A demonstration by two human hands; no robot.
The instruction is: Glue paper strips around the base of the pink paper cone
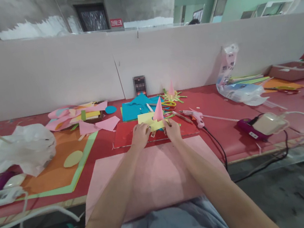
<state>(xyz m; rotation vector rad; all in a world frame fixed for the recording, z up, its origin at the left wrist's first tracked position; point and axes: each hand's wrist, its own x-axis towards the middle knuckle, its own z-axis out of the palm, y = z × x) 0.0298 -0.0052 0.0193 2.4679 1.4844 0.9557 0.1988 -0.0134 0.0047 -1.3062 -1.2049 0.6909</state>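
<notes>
Between my two hands is a piece of yellow paper (153, 124). My left hand (141, 134) pinches its left end, and my right hand (172, 128) grips it at the right. A pink paper cone (158, 109) stands upright just behind the yellow piece; whether they are joined I cannot tell. Beneath my hands lies a red sheet (123, 134). A second pink cone (171, 89) on a yellow and green fringed base sits farther back. Right of my right hand lies a pink glue gun (197, 117). Blue paper (131, 110) lies behind my left hand.
Pink card (150, 172) overhangs the table's front edge. At left are an orange sheet (61, 164), a white plastic bag (26, 146) and paper scraps. Power strips with cords (252, 128) lie at both sides. A phone (140, 85) leans on the white partition.
</notes>
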